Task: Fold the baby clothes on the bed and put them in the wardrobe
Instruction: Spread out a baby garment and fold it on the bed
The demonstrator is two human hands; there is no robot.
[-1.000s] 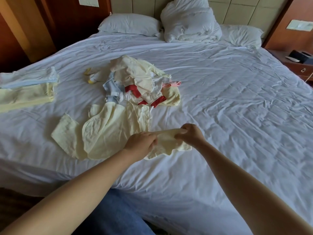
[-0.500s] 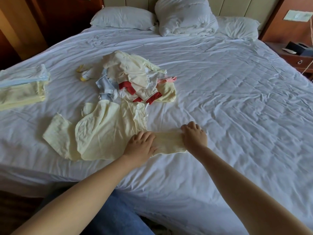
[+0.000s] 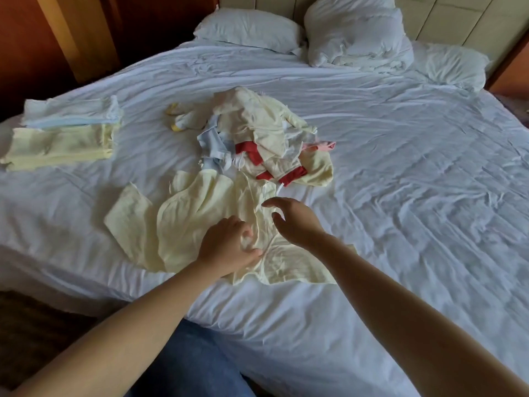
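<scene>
A pale yellow baby garment [image 3: 197, 222] lies spread on the white bed [image 3: 400, 196] near its front edge. My left hand [image 3: 229, 247] rests on the middle of the garment, its fingers bunching the cloth. My right hand [image 3: 294, 222] hovers just above the garment's right part with fingers loosely curved, holding nothing. Behind them sits a heap of unfolded baby clothes [image 3: 266, 141] in cream, blue, red and pink. Two folded garments [image 3: 63, 138], one white-blue and one yellow, lie at the bed's left edge.
Three white pillows [image 3: 355, 32] lean against the headboard at the back. Dark wooden panels [image 3: 71, 32] stand beyond the bed's left side. A dark rug [image 3: 37, 336] covers the floor at the lower left. My blue-jeaned leg [image 3: 194, 365] presses against the bed's front.
Both hands let go of the sleeve they were laying flat and moved up and left onto the garment's body. The view shifted slightly to the left.
</scene>
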